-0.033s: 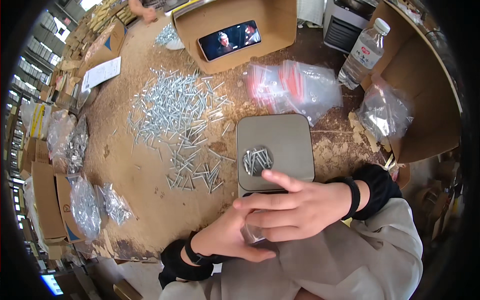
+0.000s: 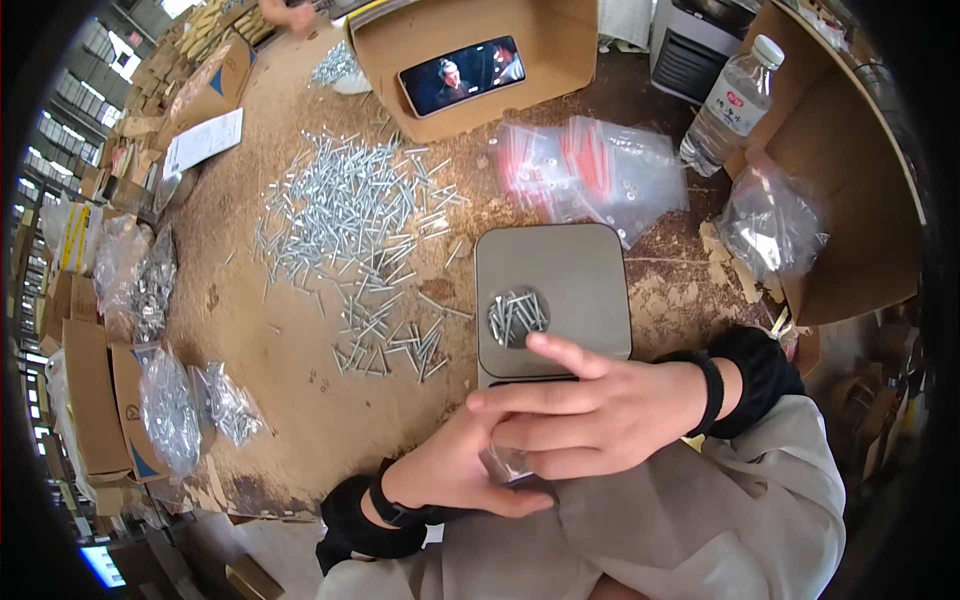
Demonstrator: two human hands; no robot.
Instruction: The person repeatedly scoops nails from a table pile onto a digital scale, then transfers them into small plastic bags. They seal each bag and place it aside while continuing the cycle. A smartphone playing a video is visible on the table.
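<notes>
While a small clear plastic bag (image 2: 505,465) is pinched between the left hand (image 2: 455,470) and right hand (image 2: 590,415), both closed on it, its mouth is best kept upward. Just beyond the grip, a counted screw batch (image 2: 517,317) is seen on the grey weighing scale (image 2: 552,285).

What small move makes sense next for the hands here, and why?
Probably spread the mouth of the small clear bag that both hands pinch, then reach the right hand to the screws heaped on the scale. The bag looks empty, and the measured heap lies just beyond the right fingers.
</notes>
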